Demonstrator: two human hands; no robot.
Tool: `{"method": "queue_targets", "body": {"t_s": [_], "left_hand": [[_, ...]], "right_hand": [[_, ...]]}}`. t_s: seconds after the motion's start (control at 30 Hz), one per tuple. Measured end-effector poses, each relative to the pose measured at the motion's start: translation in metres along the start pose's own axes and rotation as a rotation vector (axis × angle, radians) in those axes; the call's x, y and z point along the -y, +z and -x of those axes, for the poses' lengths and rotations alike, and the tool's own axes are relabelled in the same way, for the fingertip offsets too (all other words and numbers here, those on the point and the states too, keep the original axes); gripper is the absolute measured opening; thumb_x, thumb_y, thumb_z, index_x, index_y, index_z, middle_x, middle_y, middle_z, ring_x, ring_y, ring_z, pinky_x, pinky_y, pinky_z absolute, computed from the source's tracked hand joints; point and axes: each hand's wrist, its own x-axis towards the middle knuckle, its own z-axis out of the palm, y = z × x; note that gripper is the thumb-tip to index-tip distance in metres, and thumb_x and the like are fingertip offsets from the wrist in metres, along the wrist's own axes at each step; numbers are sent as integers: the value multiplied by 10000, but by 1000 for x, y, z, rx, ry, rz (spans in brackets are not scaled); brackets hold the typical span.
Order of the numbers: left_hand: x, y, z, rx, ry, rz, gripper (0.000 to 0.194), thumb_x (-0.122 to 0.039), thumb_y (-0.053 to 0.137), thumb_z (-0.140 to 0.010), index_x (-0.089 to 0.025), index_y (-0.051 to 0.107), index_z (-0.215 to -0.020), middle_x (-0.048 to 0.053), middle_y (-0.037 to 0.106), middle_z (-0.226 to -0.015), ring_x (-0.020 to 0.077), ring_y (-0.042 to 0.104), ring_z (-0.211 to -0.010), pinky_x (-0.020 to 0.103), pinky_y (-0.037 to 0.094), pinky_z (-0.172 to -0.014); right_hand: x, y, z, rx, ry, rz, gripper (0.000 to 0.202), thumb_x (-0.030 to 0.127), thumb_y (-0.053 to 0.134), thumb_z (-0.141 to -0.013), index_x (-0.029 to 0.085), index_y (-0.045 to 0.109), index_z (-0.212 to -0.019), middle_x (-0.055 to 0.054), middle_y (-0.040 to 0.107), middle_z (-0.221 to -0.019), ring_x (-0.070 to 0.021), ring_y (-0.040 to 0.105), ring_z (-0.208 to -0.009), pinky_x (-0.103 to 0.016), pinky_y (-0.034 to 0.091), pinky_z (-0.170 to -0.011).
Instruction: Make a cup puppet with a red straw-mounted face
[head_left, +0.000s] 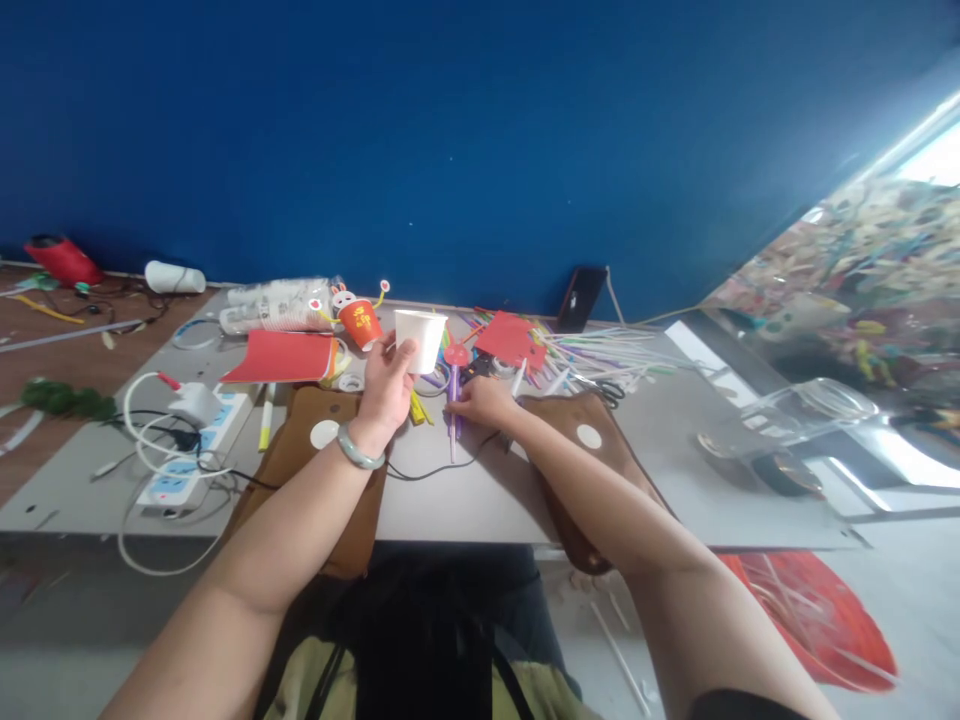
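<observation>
My left hand (388, 385) is closed around a white paper cup (421, 340), held upright above the table. Lower and to the right, my right hand (484, 402) has its fingers pinched at a slim purple stick (454, 385) with a round pinkish-red top. Their tips partly hide the stick. Left of the cup stands a decorated red paper cup (360, 322) with a rabbit-like face and two raised arms, tilted a little. Beyond my right hand lie a red paper sheet (511, 338) and many coloured pipe cleaners (600, 350).
A power strip (199, 455) with tangled cables sits at the left, near a red booklet (281, 357) and wrapped paper cups (277, 305). Brown cushions (322, 440) lie under both forearms. A phone (581, 298) leans on the blue wall; scissors (606, 390) and a clear container (795, 425) are rightward.
</observation>
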Motion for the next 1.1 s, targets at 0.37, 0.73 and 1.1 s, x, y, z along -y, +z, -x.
{"method": "queue_targets", "body": {"t_s": [0.37,0.73,1.1], "left_hand": [[-1,-1,3,202,-17,-38,386,-294,813,-709,-182,642,-1036,64,706,-1034,221,679,-1004,334,536,-871],[9,-5,18,492,121,-392,728,-269,889,-620,-220,515,-1242,95,635,-1218,245,620,-1116,364,495,-946],[0,0,29,467,259,-551,683,-235,872,-643,-241,524,-1231,92,622,-1215,246,645,-1077,362,539,-898]], "right_hand": [[-31,-30,15,2,-22,-645,228,319,611,-782,211,464,-646,94,411,-432,-47,323,-342,-198,216,-364],[5,-117,54,-706,-494,-1131,307,325,791,-720,238,589,-934,28,715,-778,-77,598,-531,-197,460,-466],[25,-79,93,-720,-696,-747,90,308,748,-805,243,723,-862,-15,755,-824,-198,711,-765,-367,595,-760]]}}
